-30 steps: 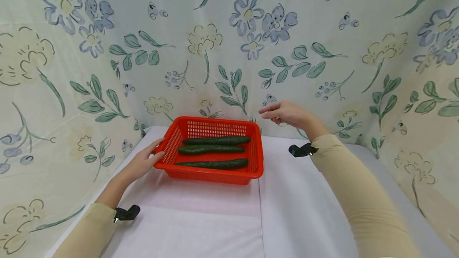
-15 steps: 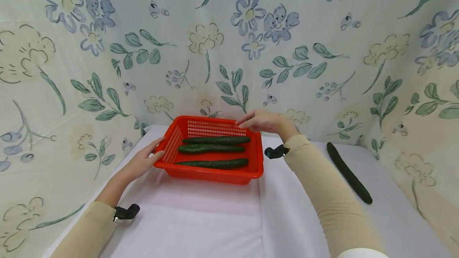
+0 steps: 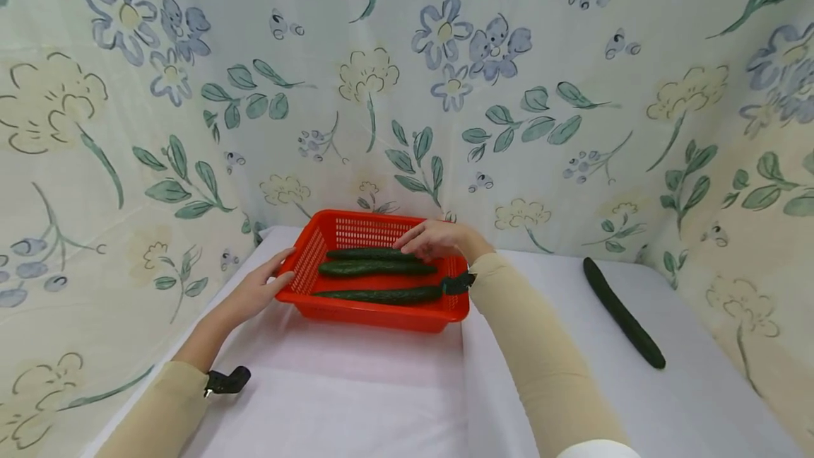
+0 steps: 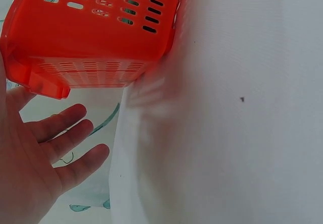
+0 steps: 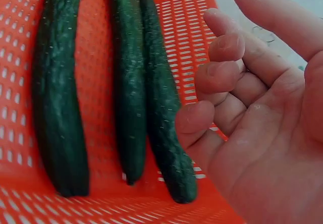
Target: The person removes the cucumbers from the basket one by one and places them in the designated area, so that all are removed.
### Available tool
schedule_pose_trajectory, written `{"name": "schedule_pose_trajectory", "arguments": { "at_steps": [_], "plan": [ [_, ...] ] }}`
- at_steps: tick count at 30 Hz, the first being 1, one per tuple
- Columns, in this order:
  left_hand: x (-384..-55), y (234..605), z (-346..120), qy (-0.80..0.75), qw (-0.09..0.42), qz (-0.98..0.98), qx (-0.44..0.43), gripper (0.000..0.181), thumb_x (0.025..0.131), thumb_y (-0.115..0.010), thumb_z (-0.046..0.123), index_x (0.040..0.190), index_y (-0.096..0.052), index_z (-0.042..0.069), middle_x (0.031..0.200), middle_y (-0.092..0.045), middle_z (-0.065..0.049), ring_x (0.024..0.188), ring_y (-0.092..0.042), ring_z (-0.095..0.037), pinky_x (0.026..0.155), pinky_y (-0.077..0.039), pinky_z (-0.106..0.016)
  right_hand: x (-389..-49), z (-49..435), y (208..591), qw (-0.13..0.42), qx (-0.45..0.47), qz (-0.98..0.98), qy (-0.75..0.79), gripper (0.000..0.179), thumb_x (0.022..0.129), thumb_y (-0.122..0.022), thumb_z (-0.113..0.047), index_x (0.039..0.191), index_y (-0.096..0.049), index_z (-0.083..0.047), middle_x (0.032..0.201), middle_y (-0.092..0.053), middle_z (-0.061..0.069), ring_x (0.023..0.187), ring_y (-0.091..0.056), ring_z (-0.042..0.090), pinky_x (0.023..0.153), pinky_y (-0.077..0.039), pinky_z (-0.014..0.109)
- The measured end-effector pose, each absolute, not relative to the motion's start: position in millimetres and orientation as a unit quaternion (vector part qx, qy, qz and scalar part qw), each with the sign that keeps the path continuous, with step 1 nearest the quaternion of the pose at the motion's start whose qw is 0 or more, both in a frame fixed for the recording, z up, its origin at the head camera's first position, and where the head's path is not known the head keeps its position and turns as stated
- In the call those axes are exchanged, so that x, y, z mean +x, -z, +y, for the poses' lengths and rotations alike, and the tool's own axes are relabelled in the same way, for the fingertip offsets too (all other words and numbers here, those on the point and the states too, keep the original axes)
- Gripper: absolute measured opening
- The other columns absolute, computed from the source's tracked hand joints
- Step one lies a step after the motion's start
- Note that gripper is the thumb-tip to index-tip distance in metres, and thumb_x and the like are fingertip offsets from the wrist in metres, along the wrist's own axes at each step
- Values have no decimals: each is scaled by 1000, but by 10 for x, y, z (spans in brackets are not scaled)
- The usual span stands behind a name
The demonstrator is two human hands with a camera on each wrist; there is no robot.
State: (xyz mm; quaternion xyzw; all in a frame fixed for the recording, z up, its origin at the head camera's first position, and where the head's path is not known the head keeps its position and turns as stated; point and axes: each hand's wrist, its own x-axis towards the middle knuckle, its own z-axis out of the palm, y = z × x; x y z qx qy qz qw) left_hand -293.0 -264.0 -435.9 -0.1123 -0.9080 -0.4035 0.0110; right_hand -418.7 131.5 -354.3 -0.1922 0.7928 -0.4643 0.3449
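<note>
Three cucumbers (image 3: 377, 269) lie inside the red basket (image 3: 375, 312). Over them the right hand (image 3: 435, 239) is loosely curled, holding nothing; the left hand (image 3: 254, 288), fingers spread, touches the basket's left rim. A fourth cucumber (image 3: 623, 313) lies well apart.

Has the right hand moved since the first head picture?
Yes. The right hand moved left and down, from outside the red basket to over its right part.

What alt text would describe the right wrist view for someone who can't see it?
Right grip, a bare hand, loosely curled and holding nothing, beside three green cucumbers lying in a red perforated basket. Whether it touches the nearest cucumber is unclear.
</note>
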Motion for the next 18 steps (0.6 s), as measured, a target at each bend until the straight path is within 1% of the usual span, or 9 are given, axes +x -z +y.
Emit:
{"name": "schedule_pose_trajectory", "arguments": {
  "at_steps": [1, 2, 4, 7, 8, 9, 14, 18],
  "plan": [
    [-2929, 4366, -2641, 403, 11, -908, -111, 64, 104, -51, 43, 161, -24, 28, 139, -54, -19, 122, -51, -35, 89, -55, -48, -4232, 1304, 3604, 350, -198, 793, 457, 45, 93, -71, -26, 134, -65, -8, 84, -56, 3, 71, -50, 19, 70, -45, 31],
    [-2929, 4370, -2641, 403, 12, -908, -112, 64, 104, -50, 42, 161, -24, 28, 139, -54, -19, 123, -51, -36, 90, -55, -49, -4232, 1287, 3641, 353, -200, 792, 456, 46, 93, -71, -27, 134, -65, -8, 87, -58, 6, 71, -50, 19, 70, -45, 30],
    [-2931, 4361, -2634, 401, 13, -909, -113, 64, 105, -50, 42, 161, -24, 27, 139, -53, -20, 123, -51, -36, 90, -55, -50, -4239, 1247, 3704, 358, -201, 789, 456, 48, 94, -70, -27, 136, -63, -5, 86, -58, 6, 70, -50, 19, 69, -47, 30],
    [-2934, 4336, -2629, 400, 12, -909, -118, 64, 105, -50, 41, 161, -23, 25, 140, -53, -21, 123, -51, -37, 91, -55, -51, -4234, 1178, 3783, 361, -201, 791, 451, 47, 94, -71, -27, 135, -64, -6, 80, -56, 6, 70, -50, 18, 68, -47, 29],
    [-2933, 4334, -2632, 400, 12, -909, -118, 64, 105, -50, 41, 161, -23, 26, 140, -53, -20, 124, -51, -37, 91, -55, -50, -4185, 1142, 3784, 360, -197, 790, 455, 44, 95, -70, -25, 134, -65, -6, 78, -54, 8, 70, -48, 20, 68, -46, 29],
    [-2931, 4338, -2638, 401, 12, -909, -116, 64, 105, -50, 42, 161, -24, 26, 140, -53, -20, 124, -51, -37, 91, -55, -50, -4176, 1108, 3809, 362, -198, 791, 451, 42, 95, -70, -25, 133, -66, -6, 74, -52, 5, 70, -48, 20, 69, -46, 30],
    [-2911, 4373, -2676, 403, 12, -909, -106, 65, 104, -52, 41, 161, -25, 25, 139, -53, -20, 123, -51, -36, 88, -56, -45, -4131, 962, 3923, 378, -211, 787, 439, 41, 95, -69, -25, 131, -67, -7, 73, -53, 4, 73, -49, 20, 75, -44, 32],
    [-2928, 4367, -2659, 407, 11, -906, -115, 66, 103, -53, 41, 161, -25, 24, 139, -54, -20, 124, -51, -36, 87, -56, -44, -4120, 943, 3972, 376, -204, 794, 432, 38, 94, -70, -25, 128, -70, -8, 72, -53, 4, 73, -49, 21, 78, -44, 31]
  ]
}}
